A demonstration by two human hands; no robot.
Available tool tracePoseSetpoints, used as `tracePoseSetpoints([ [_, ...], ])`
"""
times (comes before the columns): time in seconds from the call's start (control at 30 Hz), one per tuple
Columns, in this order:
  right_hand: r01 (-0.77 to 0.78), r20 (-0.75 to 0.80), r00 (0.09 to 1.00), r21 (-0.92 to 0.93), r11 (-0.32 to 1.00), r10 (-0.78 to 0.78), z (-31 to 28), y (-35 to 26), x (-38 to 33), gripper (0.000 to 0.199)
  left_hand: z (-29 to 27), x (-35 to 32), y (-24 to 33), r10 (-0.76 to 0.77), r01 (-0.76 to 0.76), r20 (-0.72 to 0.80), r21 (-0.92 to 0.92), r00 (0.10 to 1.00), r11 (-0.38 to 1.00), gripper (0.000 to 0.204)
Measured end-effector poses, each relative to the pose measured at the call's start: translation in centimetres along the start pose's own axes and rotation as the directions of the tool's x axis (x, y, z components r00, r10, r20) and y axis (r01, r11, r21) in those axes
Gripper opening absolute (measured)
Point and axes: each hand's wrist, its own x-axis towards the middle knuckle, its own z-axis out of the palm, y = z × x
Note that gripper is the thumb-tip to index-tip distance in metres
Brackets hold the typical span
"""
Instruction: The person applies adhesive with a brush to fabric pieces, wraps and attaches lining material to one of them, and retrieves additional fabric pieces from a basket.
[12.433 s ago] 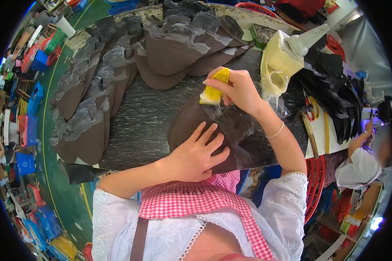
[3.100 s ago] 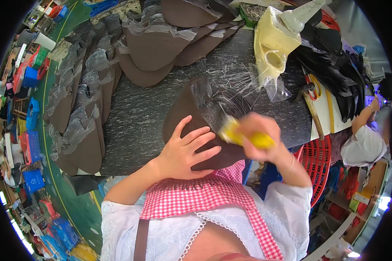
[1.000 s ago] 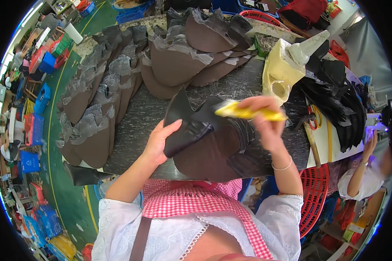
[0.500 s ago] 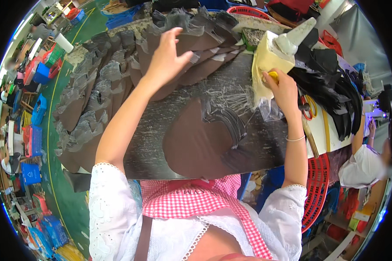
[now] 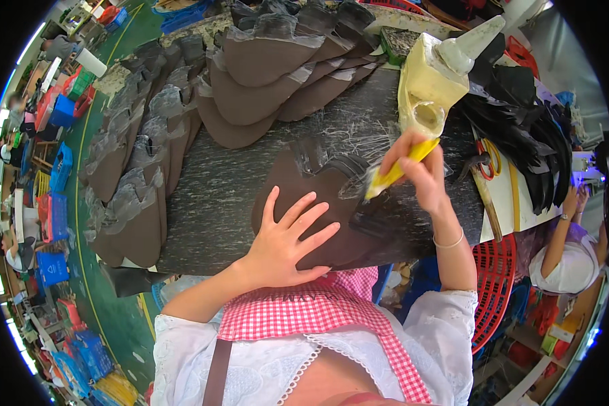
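The left hand (image 5: 285, 240) lies flat with its fingers (image 5: 309, 218) spread wide, palm pressing a brown leather piece (image 5: 318, 203) onto the dark bench (image 5: 210, 196). The piece sits at the near bench edge, its lower rim close to the person's checked apron (image 5: 304, 311). The right hand (image 5: 423, 172) has its fingers curled shut round a yellow brush (image 5: 396, 170), whose tip touches the piece's upper right part, where glue strands shine. Just beyond the right hand stands a cream glue jug (image 5: 430, 88) with a cone spout. Open bench shows left of the piece. More brown pieces (image 5: 257, 74) overlap along the far and left edges. Black pieces (image 5: 521, 128) pile at the right, near another person's arm (image 5: 561, 237).
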Motion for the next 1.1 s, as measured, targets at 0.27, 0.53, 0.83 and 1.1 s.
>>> tracePoseSetpoints([
  [0.27, 0.337, 0.001, 0.939, -0.206, 0.919, -0.344, 3.1, 2.4, -0.6, 0.006, 0.2, -0.4, -0.4, 0.002, -0.002, -0.018, 0.001, 1.000, 1.000, 0.067],
  [0.53, 0.543, 0.297, 0.840, -0.475, 0.693, -0.455, 3.1, 0.2, -4.1, 0.015, 0.6, -0.5, -0.7, 0.028, -0.028, -0.038, 0.018, 0.999, 0.999, 0.068],
  [0.83, 0.487, 0.192, 0.871, -0.449, 0.749, -0.451, 6.3, 0.2, -0.3, 0.016, 1.5, -0.6, -1.1, 0.147, -0.150, -0.160, -0.006, 0.976, 0.989, 0.053],
  [1.1, 0.365, 0.002, 0.920, -0.363, 0.857, -0.391, 3.3, 0.7, -11.0, 0.015, 0.8, -0.6, -0.8, 0.117, -0.121, -0.129, -0.023, 0.985, 0.992, 0.050],
])
